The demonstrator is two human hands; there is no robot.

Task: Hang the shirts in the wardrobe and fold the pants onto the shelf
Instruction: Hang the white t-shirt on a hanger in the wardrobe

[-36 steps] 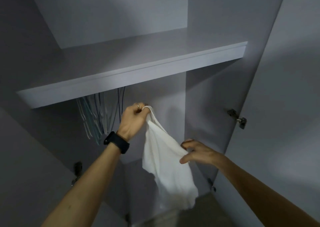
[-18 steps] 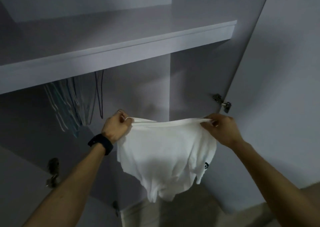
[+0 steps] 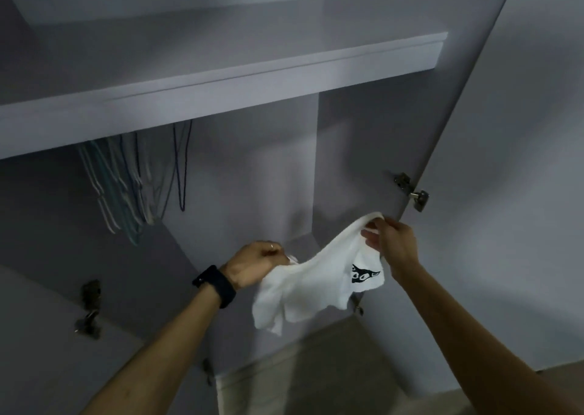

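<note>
A white shirt (image 3: 313,285) with a small black print hangs stretched between my two hands in front of the open wardrobe. My left hand (image 3: 252,264), with a black watch on its wrist, grips one end of the shirt low at the centre. My right hand (image 3: 393,244) pinches the other end higher up, near the right door's hinge. The cloth sags and bunches below both hands. Several empty hangers (image 3: 126,187) hang under the shelf (image 3: 221,89) at the upper left.
The wardrobe's right door (image 3: 505,161) stands open, with a metal hinge (image 3: 414,191) close to my right hand. Another hinge (image 3: 90,307) sits on the left door. A tan floor shows at the bottom.
My left hand has dropped and moved rightward with its end of the shirt. The right hand stayed higher, so the shirt now slopes and bunches, and the black print faces me.
</note>
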